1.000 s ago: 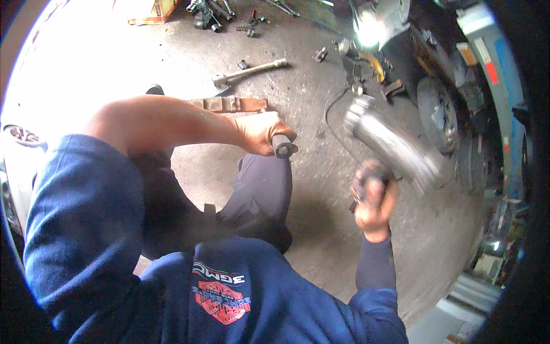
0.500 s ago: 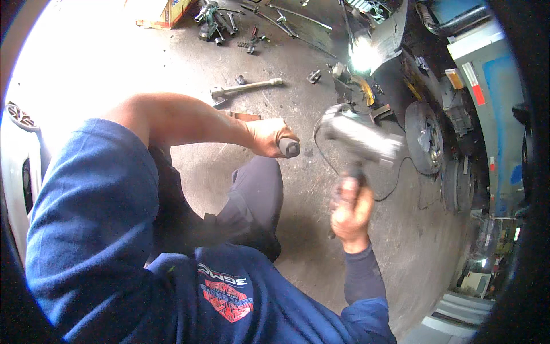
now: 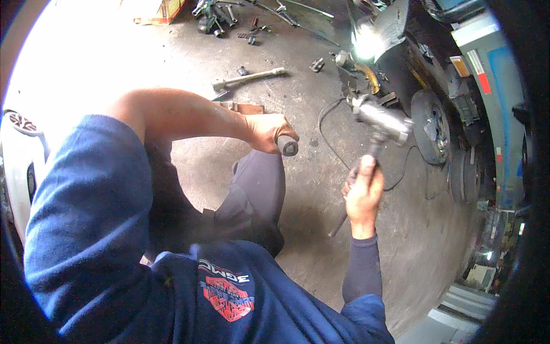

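Silver-headed hammer (image 3: 380, 120), tilted, right of dark rod (image 3: 288, 147), round end showing

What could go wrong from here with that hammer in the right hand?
1. The left hand grips the dark round-ended tool close to its exposed end, so a stray hammer blow might catch bare skin.
2. The knee shows right beside that hand; a glancing blow might reach it.
3. The thin dark cable looping across the floor might snag a foot.

Right fingers (image 3: 365, 169) partly hide the hammer handle (image 3: 375, 149).
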`<state>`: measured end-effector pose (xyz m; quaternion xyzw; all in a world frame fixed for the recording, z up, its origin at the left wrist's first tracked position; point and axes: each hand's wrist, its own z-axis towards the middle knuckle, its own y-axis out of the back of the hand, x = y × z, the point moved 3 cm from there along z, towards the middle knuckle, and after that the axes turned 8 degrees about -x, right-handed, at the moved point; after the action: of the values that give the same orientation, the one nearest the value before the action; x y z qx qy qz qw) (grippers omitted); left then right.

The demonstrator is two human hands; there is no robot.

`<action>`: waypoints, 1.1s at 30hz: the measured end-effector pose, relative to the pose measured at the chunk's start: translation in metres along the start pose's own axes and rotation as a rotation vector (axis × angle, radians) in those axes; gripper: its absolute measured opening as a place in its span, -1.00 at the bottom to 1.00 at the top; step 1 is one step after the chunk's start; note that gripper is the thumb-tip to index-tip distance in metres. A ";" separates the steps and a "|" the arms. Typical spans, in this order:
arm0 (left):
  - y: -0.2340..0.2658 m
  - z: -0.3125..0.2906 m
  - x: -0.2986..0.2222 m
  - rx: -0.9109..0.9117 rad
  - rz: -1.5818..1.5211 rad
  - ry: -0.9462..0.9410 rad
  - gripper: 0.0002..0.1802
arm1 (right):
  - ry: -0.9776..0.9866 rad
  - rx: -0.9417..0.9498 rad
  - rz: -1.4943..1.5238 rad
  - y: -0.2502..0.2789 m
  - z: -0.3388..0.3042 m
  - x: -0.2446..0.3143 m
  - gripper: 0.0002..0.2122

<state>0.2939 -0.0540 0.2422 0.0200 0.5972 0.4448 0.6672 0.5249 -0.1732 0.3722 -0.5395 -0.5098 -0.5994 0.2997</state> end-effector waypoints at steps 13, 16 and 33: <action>0.043 0.009 0.007 -0.126 -0.071 0.096 -0.68 | 0.600 0.157 -0.638 -0.029 -0.030 -0.028 -0.63; 0.047 0.008 0.010 -0.053 -0.006 0.204 -0.66 | 0.423 0.075 -0.585 -0.020 -0.018 -0.048 -0.58; 0.030 0.011 -0.002 0.034 0.006 0.096 -0.65 | -0.255 0.199 -1.060 -0.038 0.043 -0.325 -0.28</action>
<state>0.2861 -0.0312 0.2641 0.0117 0.6361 0.4370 0.6358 0.5823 -0.1833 0.0478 -0.2467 -0.7979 -0.5470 -0.0577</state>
